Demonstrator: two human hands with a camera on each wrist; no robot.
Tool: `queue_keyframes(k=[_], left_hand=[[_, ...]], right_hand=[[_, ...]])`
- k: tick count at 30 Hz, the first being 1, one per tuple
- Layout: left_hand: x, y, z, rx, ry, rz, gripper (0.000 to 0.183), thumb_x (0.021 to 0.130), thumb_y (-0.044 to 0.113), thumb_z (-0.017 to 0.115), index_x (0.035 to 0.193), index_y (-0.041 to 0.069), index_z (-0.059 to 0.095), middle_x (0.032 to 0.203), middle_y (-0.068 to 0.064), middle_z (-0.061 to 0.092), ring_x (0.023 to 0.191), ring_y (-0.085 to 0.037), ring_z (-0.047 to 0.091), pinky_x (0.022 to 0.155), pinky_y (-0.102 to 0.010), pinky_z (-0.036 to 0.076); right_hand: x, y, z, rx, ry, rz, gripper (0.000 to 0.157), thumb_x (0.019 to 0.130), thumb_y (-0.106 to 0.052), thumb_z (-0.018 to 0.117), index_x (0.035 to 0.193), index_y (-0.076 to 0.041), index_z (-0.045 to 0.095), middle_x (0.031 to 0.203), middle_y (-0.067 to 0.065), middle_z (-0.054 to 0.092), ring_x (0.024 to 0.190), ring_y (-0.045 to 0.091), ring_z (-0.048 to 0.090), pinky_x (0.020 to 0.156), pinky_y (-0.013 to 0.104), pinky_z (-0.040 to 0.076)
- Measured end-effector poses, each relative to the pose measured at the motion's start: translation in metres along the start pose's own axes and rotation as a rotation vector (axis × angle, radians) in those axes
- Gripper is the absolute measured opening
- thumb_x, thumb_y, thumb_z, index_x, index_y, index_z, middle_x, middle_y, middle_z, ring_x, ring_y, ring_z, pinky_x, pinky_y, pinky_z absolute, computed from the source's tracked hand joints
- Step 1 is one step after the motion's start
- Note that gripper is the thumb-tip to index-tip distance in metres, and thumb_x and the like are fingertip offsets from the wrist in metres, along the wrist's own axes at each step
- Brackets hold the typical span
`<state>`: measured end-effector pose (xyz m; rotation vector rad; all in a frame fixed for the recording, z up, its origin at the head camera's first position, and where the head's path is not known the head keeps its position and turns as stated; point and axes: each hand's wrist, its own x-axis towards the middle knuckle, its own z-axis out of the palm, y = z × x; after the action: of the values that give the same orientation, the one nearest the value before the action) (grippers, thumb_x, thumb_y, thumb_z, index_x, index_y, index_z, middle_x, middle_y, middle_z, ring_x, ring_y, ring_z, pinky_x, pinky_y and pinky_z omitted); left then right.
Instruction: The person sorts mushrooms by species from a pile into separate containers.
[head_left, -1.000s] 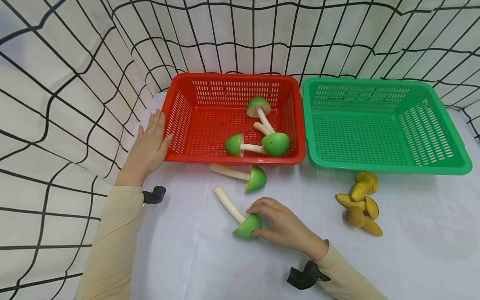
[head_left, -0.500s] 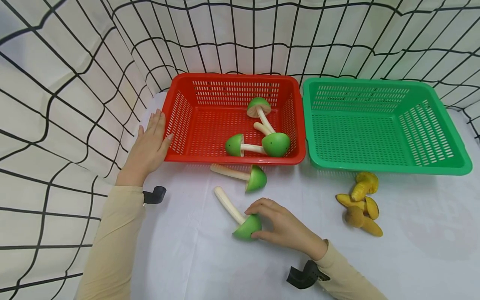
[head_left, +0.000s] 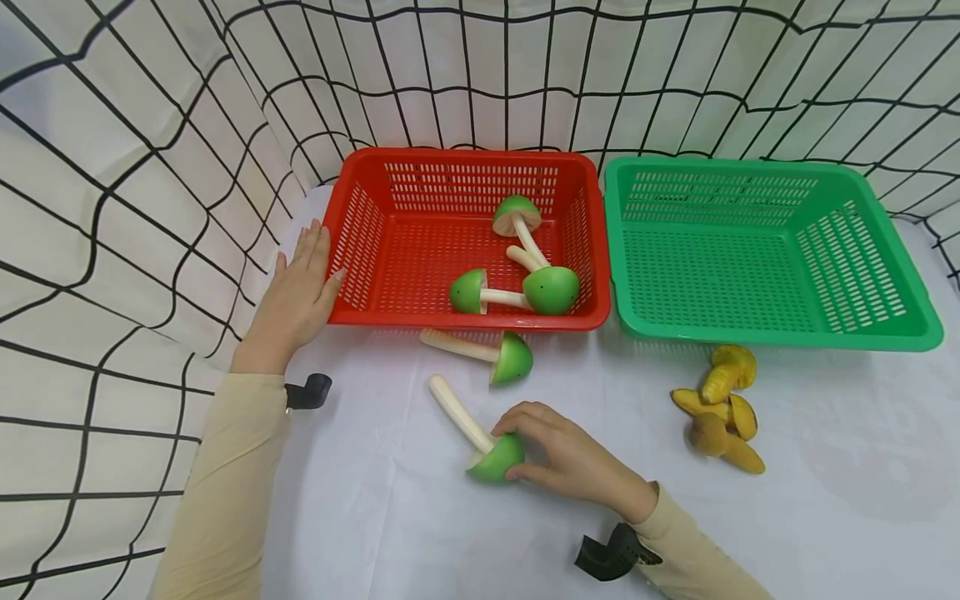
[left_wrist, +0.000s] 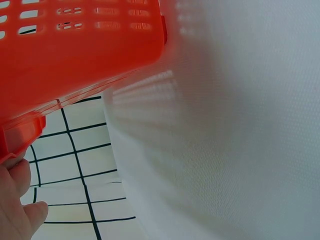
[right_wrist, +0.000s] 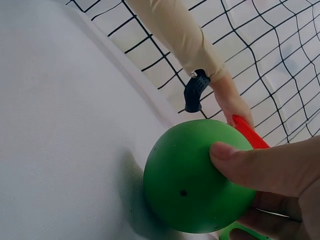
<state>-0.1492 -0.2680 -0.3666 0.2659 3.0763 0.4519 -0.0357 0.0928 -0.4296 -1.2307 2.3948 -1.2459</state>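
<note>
My right hand (head_left: 570, 454) holds the cap of a green-capped toy mushroom (head_left: 493, 463) lying on the white cloth, its pale stem pointing up and to the left. In the right wrist view the thumb presses on the rounded green cap (right_wrist: 195, 180), with fingers curled on the far side. My left hand (head_left: 295, 292) rests along the left rim of the red basket (head_left: 450, 320), fingers straight and thumb over the edge. Another green-capped mushroom (head_left: 513, 358) lies just in front of that basket. Inside it, toward the right, are three more, one of them a mushroom (head_left: 551, 290) with its cap upward.
A green basket (head_left: 780, 338) stands directly right of the red one. In front of it lies a small pile of yellow-brown toy mushrooms (head_left: 724, 379). White cloth (head_left: 390, 517) covers the table, and black grid netting (head_left: 507, 92) hangs along the back and left side.
</note>
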Motion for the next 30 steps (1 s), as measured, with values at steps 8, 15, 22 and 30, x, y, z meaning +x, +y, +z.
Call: queue_keyframes(k=[8,15,22,30], left_hand=[[-0.0006,-0.0009,0.0003,-0.002,-0.004,0.001,0.064,0.102,0.032,0.028,0.149,-0.002,0.001,0.157,-0.015,-0.003,0.143,-0.03,-0.004,0.111,-0.058,0.001],[0.0,0.0,0.0004,-0.01,0.0,0.003,0.064,0.102,0.031,0.029,0.149,-0.002,0.002,0.157,-0.015,-0.002,0.143,-0.03,-0.003,0.11,-0.059,0.001],[0.0001,0.0001,0.0005,-0.011,0.001,0.002,0.064,0.102,0.031,0.028,0.149,-0.002,0.002,0.157,-0.014,-0.003,0.143,-0.029,-0.004,0.111,-0.058,0.001],[0.0001,0.0,0.0007,-0.011,0.001,-0.004,0.064,0.102,0.031,0.029,0.149,-0.002,0.001,0.157,-0.014,-0.003,0.143,-0.029,-0.004,0.111,-0.058,0.001]], right_hand=[[-0.001,-0.0007,-0.001,-0.011,-0.028,0.015,0.04,0.076,-0.017,0.079,0.112,-0.009,0.062,0.112,-0.002,0.056,0.109,0.013,0.05,0.095,0.029,0.043],[-0.0008,0.0013,-0.0001,-0.026,-0.024,-0.021,0.036,0.076,-0.018,0.08,0.107,-0.01,0.062,0.109,-0.004,0.057,0.107,0.013,0.051,0.094,0.029,0.043],[-0.0005,0.002,0.0006,-0.031,-0.01,-0.023,0.035,0.075,-0.018,0.08,0.104,-0.012,0.062,0.106,-0.005,0.058,0.104,0.011,0.051,0.092,0.028,0.044],[0.0012,0.0,0.0033,0.023,-0.025,-0.001,0.032,0.075,-0.017,0.08,0.1,-0.012,0.061,0.102,-0.006,0.058,0.102,0.01,0.052,0.091,0.027,0.044]])
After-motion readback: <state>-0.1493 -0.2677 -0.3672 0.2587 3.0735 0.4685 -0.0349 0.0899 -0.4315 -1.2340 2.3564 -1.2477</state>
